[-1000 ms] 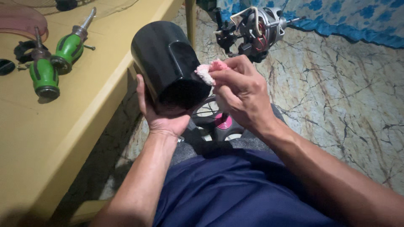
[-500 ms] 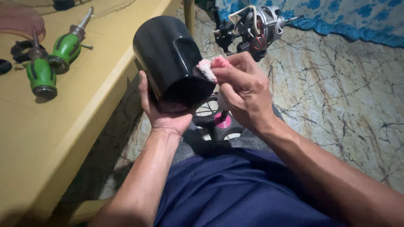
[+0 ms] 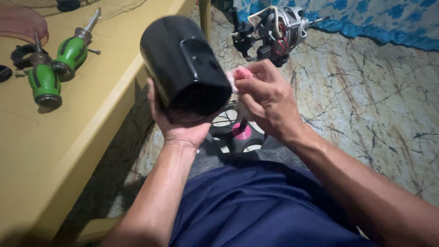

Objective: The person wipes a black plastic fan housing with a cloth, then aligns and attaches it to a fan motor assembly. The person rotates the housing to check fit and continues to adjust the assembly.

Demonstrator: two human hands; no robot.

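From the head view I see my left hand (image 3: 176, 126) cupped under the black plastic housing (image 3: 185, 68), fingers wrapped round its lower end so it is held up in front of me, tilted with its closed rounded end up and to the left. My right hand (image 3: 267, 98) is closed in a pinch on a small pink cloth (image 3: 238, 77), which it presses against the housing's right side. Both hands hang above my lap, over the dark blue shorts (image 3: 260, 206).

Just below and behind the hands sits a dark round part with a pink centre (image 3: 240, 132), partly hidden, so I cannot tell what it is. On the marbled floor (image 3: 366, 91) beyond lies an exposed fan motor (image 3: 274, 29) with wires, well apart from the housing. To my left, the yellow surface (image 3: 68, 137) carries two green-handled screwdrivers (image 3: 57, 64) lying near each other, a black ring (image 3: 23, 55) just beside them. A blue patterned cloth (image 3: 366, 18) edges the floor at top right.
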